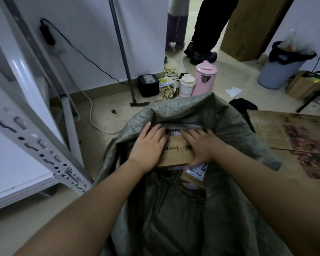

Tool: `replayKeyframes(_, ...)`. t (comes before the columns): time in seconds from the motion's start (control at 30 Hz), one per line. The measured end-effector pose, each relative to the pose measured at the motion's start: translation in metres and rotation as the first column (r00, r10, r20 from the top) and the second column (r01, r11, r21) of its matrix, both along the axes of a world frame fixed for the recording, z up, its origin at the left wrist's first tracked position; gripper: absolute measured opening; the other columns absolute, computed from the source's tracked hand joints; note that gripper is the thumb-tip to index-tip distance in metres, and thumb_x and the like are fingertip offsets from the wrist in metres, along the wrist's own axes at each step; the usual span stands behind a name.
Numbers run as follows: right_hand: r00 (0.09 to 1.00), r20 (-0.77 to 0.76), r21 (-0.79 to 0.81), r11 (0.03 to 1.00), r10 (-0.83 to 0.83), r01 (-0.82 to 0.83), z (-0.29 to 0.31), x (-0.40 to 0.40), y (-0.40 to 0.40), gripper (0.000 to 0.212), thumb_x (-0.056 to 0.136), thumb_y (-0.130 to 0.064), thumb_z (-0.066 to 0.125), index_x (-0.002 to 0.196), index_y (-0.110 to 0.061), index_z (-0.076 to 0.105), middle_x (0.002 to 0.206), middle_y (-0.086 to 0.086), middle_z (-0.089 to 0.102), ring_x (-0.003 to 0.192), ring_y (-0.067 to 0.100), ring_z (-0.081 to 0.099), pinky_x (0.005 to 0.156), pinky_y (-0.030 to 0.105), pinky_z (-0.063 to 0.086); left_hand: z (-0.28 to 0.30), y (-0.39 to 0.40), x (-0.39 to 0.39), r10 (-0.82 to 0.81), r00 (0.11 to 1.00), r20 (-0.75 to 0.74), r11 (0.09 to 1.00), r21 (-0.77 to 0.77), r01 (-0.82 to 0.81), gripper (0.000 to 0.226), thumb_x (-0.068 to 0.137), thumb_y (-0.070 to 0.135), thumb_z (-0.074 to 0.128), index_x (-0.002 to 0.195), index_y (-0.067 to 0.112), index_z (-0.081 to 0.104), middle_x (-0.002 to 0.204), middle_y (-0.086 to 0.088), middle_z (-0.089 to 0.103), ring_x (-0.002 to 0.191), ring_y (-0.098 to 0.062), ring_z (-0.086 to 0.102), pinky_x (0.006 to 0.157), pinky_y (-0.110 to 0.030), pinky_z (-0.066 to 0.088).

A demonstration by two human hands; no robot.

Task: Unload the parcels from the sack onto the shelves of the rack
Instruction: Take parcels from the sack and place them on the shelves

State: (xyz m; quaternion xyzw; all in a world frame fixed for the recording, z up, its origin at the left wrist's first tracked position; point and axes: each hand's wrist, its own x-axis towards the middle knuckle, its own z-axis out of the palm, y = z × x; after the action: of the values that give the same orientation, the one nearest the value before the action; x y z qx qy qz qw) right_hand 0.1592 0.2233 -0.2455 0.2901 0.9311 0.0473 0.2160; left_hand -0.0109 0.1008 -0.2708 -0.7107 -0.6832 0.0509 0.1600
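A grey-green woven sack (220, 122) stands open on the floor in front of me. Inside its mouth lies a brown cardboard parcel (175, 154) with dark writing on top. My left hand (148, 145) lies over the parcel's left side, fingers reaching under the sack's folded rim. My right hand (201, 145) grips its right side, thumb curled down over the near corner. Below it sits another parcel (192, 177) with a white barcode label, deeper in the sack. The white metal rack (31, 139) with its perforated upright stands at the left.
A flattened cardboard sheet (294, 137) lies to the right of the sack. Beyond it stand a pink kettle (204, 78), a white cup (187, 85), a black box (148, 85) with cables, and a metal pole (122, 50). A person's legs (207, 28) and a grey bin (279, 71) are at the back.
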Motion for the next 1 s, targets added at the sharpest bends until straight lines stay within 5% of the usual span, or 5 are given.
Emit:
replayKeyframes(0.13,0.98,-0.198,0.082,0.995,-0.032,0.049,0.005,0.009,-0.033,0.121,0.056,-0.086,0.034,0.152,-0.018,0.009,0.147,0.006,0.03,0.13,0.026,0.034,0.108,0.044,0.029,-0.011,-0.038,0.025,0.111,0.786,0.608,0.925,0.226,-0.306,0.053,0.084,0.017,0.043,0.137,0.013,0.048,0.143,-0.01,0.045,0.136,-0.025,0.039,0.117,-0.041,0.017)
replayKeyframes(0.23,0.856,-0.423,-0.115,0.955,-0.296,0.274,0.0,0.021,-0.063,0.113,0.067,-0.074,0.059,0.152,-0.02,0.008,0.143,0.005,0.03,0.128,0.026,0.036,0.105,0.043,0.034,-0.009,-0.069,0.039,0.165,0.287,0.944,0.82,0.031,-0.571,0.061,0.094,0.021,0.055,0.148,0.011,0.029,0.153,-0.01,0.026,0.143,-0.022,0.023,0.116,-0.029,0.013)
replayKeyframes(0.4,0.192,-0.462,-0.863,0.489,-0.866,0.128,-0.022,0.026,-0.123,0.105,0.071,-0.037,0.082,0.151,-0.025,0.015,0.154,0.001,0.025,0.14,0.015,0.027,0.117,0.038,0.026,0.0,-0.102,0.044,0.096,-0.452,0.887,0.857,-0.305,-0.415,0.067,0.094,0.033,0.054,0.151,0.021,0.02,0.152,0.006,0.031,0.134,-0.005,0.034,0.107,-0.018,0.027)
replayKeyframes(0.53,-0.055,-0.084,-0.974,0.093,-0.995,-0.205,-0.04,0.024,-0.149,0.095,0.06,-0.049,0.077,0.143,-0.029,0.036,0.138,0.0,0.054,0.122,0.019,0.056,0.108,0.048,0.041,-0.006,-0.123,0.04,0.203,-0.461,0.864,0.899,-0.351,-0.263,0.065,0.089,0.034,0.063,0.145,0.022,0.032,0.138,0.01,0.047,0.119,-0.001,0.048,0.095,-0.014,0.036)
replayKeyframes(1.0,0.023,0.412,-0.91,-0.412,-0.911,-0.05,-0.035,0.022,-0.167,0.088,0.069,-0.087,0.042,0.128,-0.023,0.058,0.116,0.015,0.069,0.11,0.038,0.062,0.094,0.054,0.048,0.005,-0.142,0.023,0.348,-0.712,0.611,0.836,-0.546,-0.06,0.065,0.082,0.075,0.033,0.122,0.032,0.059,0.114,0.006,0.07,0.106,-0.015,0.065,0.084,-0.04,0.053)
